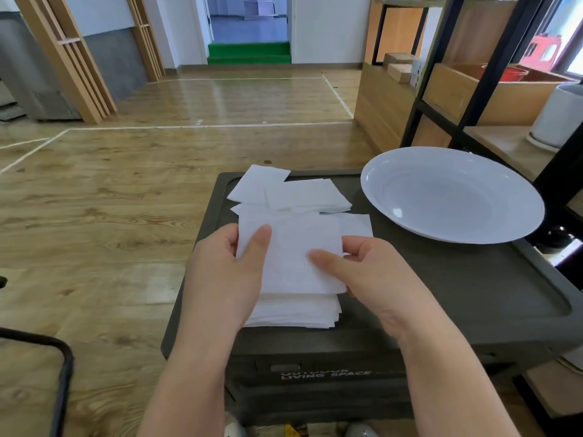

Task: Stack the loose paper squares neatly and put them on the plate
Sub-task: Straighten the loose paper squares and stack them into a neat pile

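Note:
A stack of white paper squares lies on the dark box lid, near its front left. My left hand holds the stack's left side, thumb on the top sheet. My right hand pinches that top sheet's right edge, thumb on top. Several loose paper squares lie overlapping behind the stack, one reaching past the lid's far edge. The white plate stands empty at the lid's far right.
The box sits on a wooden floor. A black-framed shelf unit with wooden boxes and a white cylinder rises right behind the plate. A dark curved bar is at the lower left.

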